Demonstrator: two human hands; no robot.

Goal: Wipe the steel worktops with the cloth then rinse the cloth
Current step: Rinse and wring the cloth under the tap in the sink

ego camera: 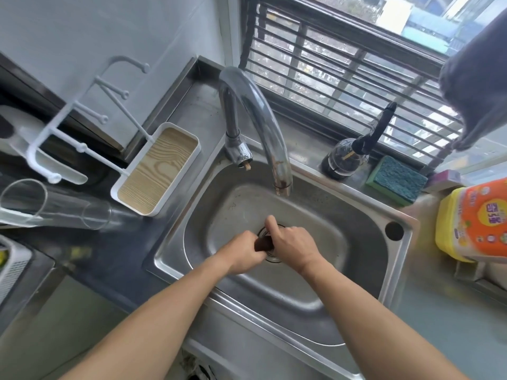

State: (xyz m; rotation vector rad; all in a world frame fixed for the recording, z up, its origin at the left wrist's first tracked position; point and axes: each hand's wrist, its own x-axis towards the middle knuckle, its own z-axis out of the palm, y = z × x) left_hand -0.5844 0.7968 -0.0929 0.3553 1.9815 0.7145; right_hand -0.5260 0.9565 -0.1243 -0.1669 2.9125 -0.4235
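The small dark brown cloth (262, 244), bunched into a tight roll, was gripped at both ends over the drain of the stainless steel sink (370, 215). The left hand (242, 256) and the right hand (292, 242) were each clenched round it, only a short stretch being left visible between the fingers (270, 224). A wringing step was judged to be in hand (no water was seen running from the curved chrome tap (255, 111)). It would be done well if the ends were twisted in opposite directions, low over the drain.
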